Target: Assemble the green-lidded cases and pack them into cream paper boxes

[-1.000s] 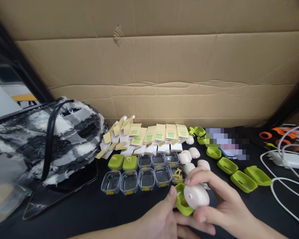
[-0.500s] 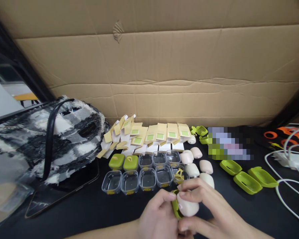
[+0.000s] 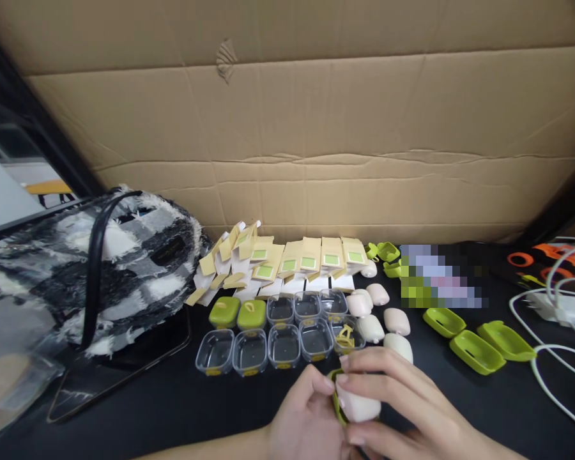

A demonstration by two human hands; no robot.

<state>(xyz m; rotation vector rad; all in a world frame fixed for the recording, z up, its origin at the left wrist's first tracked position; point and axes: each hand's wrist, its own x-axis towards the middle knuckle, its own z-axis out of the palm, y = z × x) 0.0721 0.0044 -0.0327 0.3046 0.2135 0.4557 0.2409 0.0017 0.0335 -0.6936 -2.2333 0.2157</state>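
My left hand (image 3: 304, 415) is closed on a green silicone cover (image 3: 337, 406) at the bottom centre, thumb near its upper edge. A rounded white case (image 3: 361, 406), like an earbud case, sits against the cover, partly inside it. My right hand (image 3: 409, 399) grips this white case with its fingers over the top and thumb below. How deep the case sits in the cover is hidden by my fingers. Just beyond my hands is a clear plastic box (image 3: 333, 345) holding yellowish straps (image 3: 345, 335).
Several clear boxes (image 3: 214, 350) stand in two rows, two with green covered cases (image 3: 224, 312). Folded cards (image 3: 290, 259) lie behind. Loose white cases (image 3: 397, 321) and green covers (image 3: 477, 351) lie right, near white cables (image 3: 556, 390). A shaggy bag (image 3: 138, 262) stands left.
My right fingers have shifted over the white case and now cover more of its top. The white case has moved slightly left, closer against the green cover.
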